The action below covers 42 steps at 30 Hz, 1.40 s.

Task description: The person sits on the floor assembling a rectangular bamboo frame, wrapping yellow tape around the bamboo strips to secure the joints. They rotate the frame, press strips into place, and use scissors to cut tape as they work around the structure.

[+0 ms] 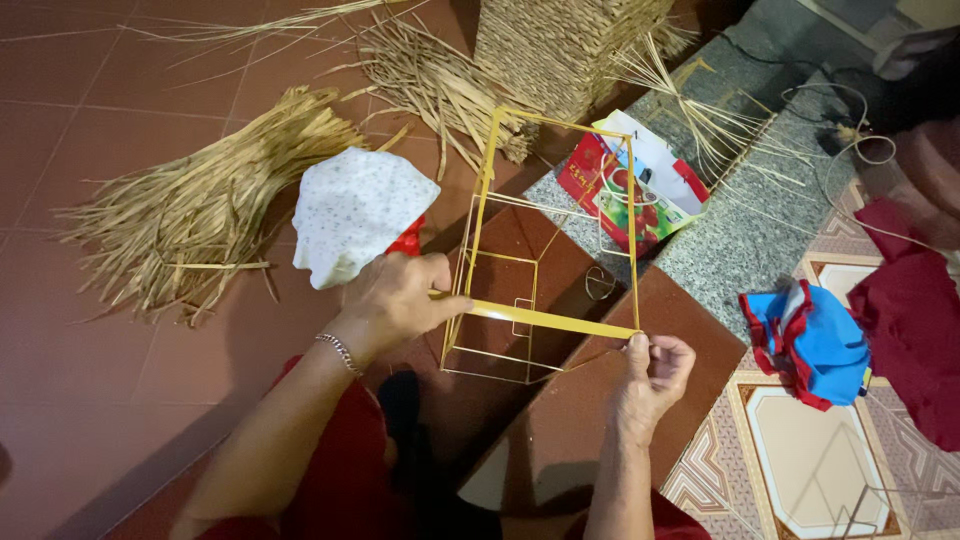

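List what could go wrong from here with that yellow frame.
1. The frame is thin wire, held only at its near bar by the left hand and right hand; the far end juts out unsupported and could bend or twist.
2. The far end sits close to the paper bag and loose straw; tilting it may snag them.
3. The right hand pinches just a corner, so it may slip.

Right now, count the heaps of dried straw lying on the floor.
3: a big loose pile of tan dried straw at left, a smaller bundle beside the woven basket, thin strands on the grey stone; more may lie out of view.
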Motion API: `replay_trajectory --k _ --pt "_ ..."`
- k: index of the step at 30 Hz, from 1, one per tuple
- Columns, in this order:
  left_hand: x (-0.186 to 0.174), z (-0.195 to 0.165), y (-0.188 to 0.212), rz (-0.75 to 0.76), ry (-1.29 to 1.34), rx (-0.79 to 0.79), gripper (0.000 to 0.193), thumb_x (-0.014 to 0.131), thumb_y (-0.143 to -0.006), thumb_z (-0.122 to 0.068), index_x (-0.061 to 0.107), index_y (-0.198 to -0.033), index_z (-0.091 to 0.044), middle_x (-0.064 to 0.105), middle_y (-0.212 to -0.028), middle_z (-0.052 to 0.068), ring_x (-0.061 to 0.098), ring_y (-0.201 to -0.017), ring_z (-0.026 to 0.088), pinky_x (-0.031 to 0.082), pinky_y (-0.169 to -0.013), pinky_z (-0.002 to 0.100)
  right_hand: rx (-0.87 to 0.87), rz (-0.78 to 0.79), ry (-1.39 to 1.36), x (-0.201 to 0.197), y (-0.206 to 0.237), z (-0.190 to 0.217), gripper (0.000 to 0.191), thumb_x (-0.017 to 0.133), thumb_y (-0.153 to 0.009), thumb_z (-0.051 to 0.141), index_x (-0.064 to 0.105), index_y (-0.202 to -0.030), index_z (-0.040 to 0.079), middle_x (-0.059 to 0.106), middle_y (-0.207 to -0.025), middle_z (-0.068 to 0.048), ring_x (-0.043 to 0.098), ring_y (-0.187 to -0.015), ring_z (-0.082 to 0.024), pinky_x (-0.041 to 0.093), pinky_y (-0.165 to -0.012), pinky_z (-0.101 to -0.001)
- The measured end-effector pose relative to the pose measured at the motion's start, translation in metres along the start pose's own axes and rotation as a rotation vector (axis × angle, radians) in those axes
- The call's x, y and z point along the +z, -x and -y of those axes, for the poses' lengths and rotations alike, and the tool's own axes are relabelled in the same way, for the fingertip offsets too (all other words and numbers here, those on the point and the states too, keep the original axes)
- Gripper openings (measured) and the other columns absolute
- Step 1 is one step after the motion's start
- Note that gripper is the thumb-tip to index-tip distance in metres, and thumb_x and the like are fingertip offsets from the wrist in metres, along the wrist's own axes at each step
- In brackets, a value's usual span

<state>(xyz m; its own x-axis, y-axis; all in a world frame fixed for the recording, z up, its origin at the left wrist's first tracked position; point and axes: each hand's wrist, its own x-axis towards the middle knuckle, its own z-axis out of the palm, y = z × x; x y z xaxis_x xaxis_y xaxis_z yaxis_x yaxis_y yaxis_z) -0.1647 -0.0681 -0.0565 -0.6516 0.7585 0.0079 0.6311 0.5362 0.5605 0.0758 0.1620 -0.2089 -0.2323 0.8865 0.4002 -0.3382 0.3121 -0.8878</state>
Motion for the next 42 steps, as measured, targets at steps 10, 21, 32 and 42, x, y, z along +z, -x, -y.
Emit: replay_trajectory --k 10,21,32,42 --pt "0.011 0.002 0.001 0.055 -0.069 0.049 0.028 0.07 -0.09 -0.04 0.071 -0.104 -0.015 0.077 -0.087 0.013 0.073 -0.082 0.032 0.055 -0.08 0.048 -0.028 0.073 0.007 0.003 0.001 0.013 0.018 0.066 -0.104 0.006 0.052 -0.115 0.003 0.066 -0.098 -0.01 0.071 -0.087 -0.02 0.06 -0.081 -0.033" --pt "0.032 0.001 0.017 -0.211 -0.068 0.568 0.013 0.065 -0.092 -0.021 0.071 -0.098 -0.011 0.055 -0.101 0.011 0.067 -0.083 0.033 0.054 -0.065 0.049 -0.441 0.312 0.551 0.005 -0.007 0.047 0.021 0.057 -0.097 -0.008 0.07 -0.113 -0.003 0.065 -0.105 -0.014 0.066 -0.092 -0.022 0.055 -0.083 -0.0305" --pt "0.052 -0.003 0.003 -0.24 -0.316 0.715 0.018 0.07 -0.087 -0.019 0.062 -0.076 -0.007 0.054 -0.1 0.01 0.064 -0.083 0.029 0.056 -0.062 0.042 -0.939 0.541 0.985 -0.01 -0.045 0.07 0.02 0.08 -0.086 0.002 0.069 -0.102 0.001 0.067 -0.082 -0.01 0.066 -0.069 -0.025 0.055 -0.064 -0.0356" --pt "0.057 -0.033 0.013 0.021 -0.28 0.465 0.02 0.058 -0.097 -0.025 0.064 -0.111 -0.012 0.06 -0.096 0.005 0.068 -0.083 0.032 0.055 -0.064 0.047 -0.64 0.255 1.093 -0.006 -0.065 0.031 0.022 0.083 -0.084 0.003 0.062 -0.084 0.007 0.061 -0.065 -0.009 0.062 -0.056 -0.026 0.049 -0.055 -0.0384"
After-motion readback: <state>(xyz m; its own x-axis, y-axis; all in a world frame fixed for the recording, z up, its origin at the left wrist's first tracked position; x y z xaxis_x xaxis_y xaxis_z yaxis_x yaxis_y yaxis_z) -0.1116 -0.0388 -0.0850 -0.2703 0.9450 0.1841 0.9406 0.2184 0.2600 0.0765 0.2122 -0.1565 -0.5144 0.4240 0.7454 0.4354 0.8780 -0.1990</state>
